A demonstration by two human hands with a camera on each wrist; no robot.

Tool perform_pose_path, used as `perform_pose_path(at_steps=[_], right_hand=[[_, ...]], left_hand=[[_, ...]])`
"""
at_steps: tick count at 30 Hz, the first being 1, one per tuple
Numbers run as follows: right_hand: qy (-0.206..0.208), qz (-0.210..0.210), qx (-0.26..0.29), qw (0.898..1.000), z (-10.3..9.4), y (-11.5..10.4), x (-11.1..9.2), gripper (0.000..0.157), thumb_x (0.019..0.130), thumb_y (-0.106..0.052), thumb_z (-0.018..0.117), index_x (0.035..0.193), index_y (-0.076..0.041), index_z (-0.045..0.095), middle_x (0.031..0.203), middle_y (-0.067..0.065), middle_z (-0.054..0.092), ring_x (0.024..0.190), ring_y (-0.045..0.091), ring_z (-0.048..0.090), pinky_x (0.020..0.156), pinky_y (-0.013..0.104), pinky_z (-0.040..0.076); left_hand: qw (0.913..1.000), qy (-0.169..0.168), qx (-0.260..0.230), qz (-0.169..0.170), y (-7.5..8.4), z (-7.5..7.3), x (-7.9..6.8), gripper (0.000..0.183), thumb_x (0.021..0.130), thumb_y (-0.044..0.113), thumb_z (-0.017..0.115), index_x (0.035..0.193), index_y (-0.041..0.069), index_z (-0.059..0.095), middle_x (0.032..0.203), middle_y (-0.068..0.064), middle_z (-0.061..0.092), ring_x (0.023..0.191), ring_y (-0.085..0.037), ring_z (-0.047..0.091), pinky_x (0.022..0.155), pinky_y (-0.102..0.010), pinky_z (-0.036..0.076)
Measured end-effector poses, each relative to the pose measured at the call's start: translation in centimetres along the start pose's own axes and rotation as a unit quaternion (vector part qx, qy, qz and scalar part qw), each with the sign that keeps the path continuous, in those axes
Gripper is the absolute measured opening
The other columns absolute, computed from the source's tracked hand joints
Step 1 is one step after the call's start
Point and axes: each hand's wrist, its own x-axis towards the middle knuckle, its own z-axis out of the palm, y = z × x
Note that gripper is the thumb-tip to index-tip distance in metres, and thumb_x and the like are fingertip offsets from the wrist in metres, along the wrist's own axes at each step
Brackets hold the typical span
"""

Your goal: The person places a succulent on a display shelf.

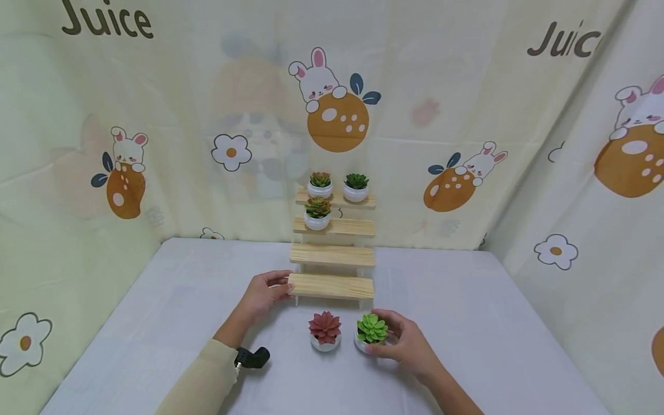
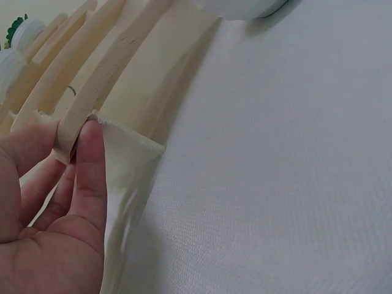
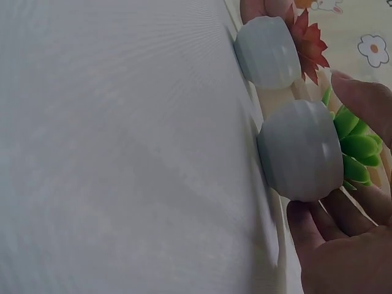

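My left hand [image 1: 266,293] pinches the left end of the lowest board of a stepped wooden plant stand [image 1: 332,285]; the left wrist view shows thumb and fingers on that board end [image 2: 92,104]. With my right hand [image 1: 407,346] I hold the white pot of a bright green succulent [image 1: 372,328], thumb and fingers around its sides. In the right wrist view this ribbed pot [image 3: 301,150] stands on the table. Just left of it stands a red succulent [image 1: 324,327] in a similar white pot [image 3: 268,52], touched by neither hand in the head view.
Two potted succulents, one reddish-green [image 1: 320,180] and one dark green [image 1: 356,181], sit on the stand's top board. Another reddish-green one [image 1: 317,207] sits at the left of the board below. A printed curtain [image 1: 404,69] hangs behind the white table [image 1: 441,300].
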Motion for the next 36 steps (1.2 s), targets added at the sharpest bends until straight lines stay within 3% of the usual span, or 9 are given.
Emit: perform_pose_path(at_steps=[10,21,36], right_hand=[[0.002,0.014,0.004,1.0,0.17,0.33,-0.06,0.067,0.064,-0.017,0.086,0.124,-0.008,0.057,0.123,0.01,0.061,0.114,0.021,0.058,0.095,0.019,0.049],[0.005,0.031,0.006,0.999,0.31,0.51,0.05,0.069,0.063,-0.015,0.087,0.124,-0.006,0.056,0.124,0.012,0.06,0.113,0.02,0.059,0.091,0.02,0.052],[-0.001,0.028,0.039,0.999,0.24,0.71,0.24,0.071,0.063,-0.013,0.086,0.126,-0.003,0.055,0.125,0.015,0.06,0.113,0.023,0.06,0.089,0.02,0.053]], left_hand=[[0.9999,0.0,0.003,0.011,-0.37,0.17,-0.03,0.038,0.085,-0.003,0.064,0.122,-0.001,0.059,0.11,-0.02,0.059,0.086,-0.02,0.065,0.078,-0.038,0.059],[0.9998,-0.006,-0.014,0.009,-0.24,0.01,0.08,0.037,0.084,-0.004,0.064,0.121,-0.002,0.059,0.109,-0.02,0.06,0.086,-0.02,0.065,0.08,-0.04,0.059],[0.9998,-0.015,0.01,0.004,0.15,-0.12,0.02,0.039,0.085,0.0,0.065,0.124,-0.001,0.058,0.112,-0.019,0.057,0.089,-0.02,0.065,0.081,-0.039,0.059]])
